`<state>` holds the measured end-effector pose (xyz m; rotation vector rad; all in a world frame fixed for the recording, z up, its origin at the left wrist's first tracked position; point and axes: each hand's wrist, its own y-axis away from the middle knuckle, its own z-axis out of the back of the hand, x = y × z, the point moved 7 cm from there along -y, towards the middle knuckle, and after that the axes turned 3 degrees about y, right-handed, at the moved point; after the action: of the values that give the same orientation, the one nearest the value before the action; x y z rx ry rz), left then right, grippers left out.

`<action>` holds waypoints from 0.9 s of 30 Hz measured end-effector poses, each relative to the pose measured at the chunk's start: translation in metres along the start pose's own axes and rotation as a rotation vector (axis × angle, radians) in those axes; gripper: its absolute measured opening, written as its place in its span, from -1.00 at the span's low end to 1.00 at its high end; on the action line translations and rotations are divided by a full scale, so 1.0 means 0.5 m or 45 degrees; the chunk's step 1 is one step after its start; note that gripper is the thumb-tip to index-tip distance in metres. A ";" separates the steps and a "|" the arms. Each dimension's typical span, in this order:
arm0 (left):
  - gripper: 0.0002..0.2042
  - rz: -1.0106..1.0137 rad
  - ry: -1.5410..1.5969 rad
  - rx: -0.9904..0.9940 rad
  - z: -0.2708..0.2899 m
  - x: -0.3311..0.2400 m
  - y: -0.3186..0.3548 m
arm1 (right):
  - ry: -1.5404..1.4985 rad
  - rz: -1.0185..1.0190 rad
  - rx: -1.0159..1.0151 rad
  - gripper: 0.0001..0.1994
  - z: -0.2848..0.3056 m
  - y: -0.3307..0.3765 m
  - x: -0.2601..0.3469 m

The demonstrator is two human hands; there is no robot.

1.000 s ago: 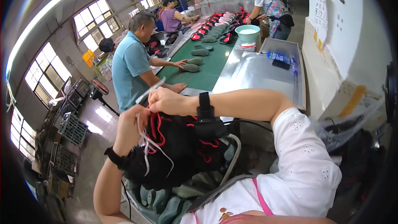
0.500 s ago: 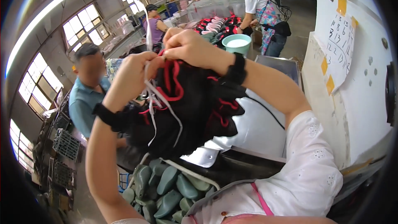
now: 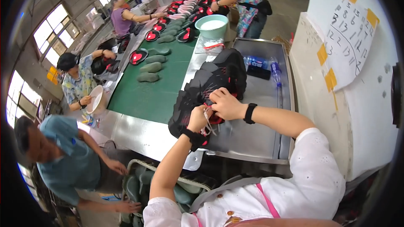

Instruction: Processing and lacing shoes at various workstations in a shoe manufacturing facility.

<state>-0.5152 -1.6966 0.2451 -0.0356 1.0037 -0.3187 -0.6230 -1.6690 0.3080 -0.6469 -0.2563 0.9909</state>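
Shoe upper [image 3: 210,88] lowered onto steel table [image 3: 252,134]; both hands' fingers now pinching white lace [image 3: 207,120].

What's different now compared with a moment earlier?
The black and red shoe uppers, lifted toward the camera half a second ago, now lie on the metal table. The left hand and right hand keep working the white lace on them.

Bright daylight from the windows [image 3: 54,25] at left; sharp centre, strong fisheye bending, dark rim.
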 end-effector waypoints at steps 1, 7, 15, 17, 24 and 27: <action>-0.78 0.109 0.108 0.055 -0.015 -0.001 0.016 | 0.009 -0.022 0.006 -0.83 -0.004 0.010 -0.008; -0.69 0.535 0.171 -0.248 0.145 0.203 0.144 | 0.283 -0.087 -0.006 -0.84 0.086 0.109 -0.218; -0.69 0.234 0.155 0.003 0.102 0.099 0.152 | -0.267 -1.724 0.500 -0.51 0.123 0.136 -0.407; -0.74 0.291 0.184 0.105 0.071 0.100 0.148 | -0.325 -1.828 0.280 -0.47 0.176 0.182 -0.468; -0.79 -0.266 1.056 0.537 -0.079 -0.105 0.047 | 0.320 -1.582 0.090 -0.51 0.245 0.139 -0.444; -0.66 -0.731 -0.073 0.435 -0.144 -0.168 0.060 | -0.216 -1.658 0.770 -0.46 0.150 0.221 -0.390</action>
<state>-0.6092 -1.6363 0.2700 -0.0219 0.8560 -1.0052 -0.8404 -1.7614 0.3157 0.2173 -0.4172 -0.1694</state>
